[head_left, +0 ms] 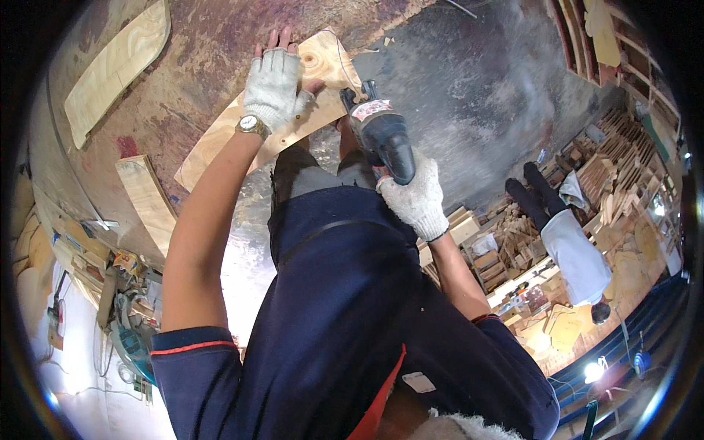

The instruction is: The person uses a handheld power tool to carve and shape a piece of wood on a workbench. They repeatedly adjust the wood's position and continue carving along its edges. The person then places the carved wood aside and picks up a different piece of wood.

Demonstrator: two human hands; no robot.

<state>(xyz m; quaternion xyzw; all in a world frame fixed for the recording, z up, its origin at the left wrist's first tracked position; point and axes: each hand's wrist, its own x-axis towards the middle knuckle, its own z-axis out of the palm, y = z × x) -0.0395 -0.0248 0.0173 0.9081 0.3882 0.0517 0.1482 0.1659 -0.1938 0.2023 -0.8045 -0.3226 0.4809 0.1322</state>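
Dressed in a short-sleeved navy shirt [337, 293] with red trim [192, 347], grey shorts [304, 182], off-white fingerless knit gloves [270, 89] and a round-faced gold-coloured wristwatch [250, 124].

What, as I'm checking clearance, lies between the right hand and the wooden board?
In the head view, a dark power tool: the right hand grips its near end; its far end is by the wooden board.

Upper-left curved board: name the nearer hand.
Left. The left hand lies right of the curved board, on another board; the right hand, holding a power tool, is farther right.
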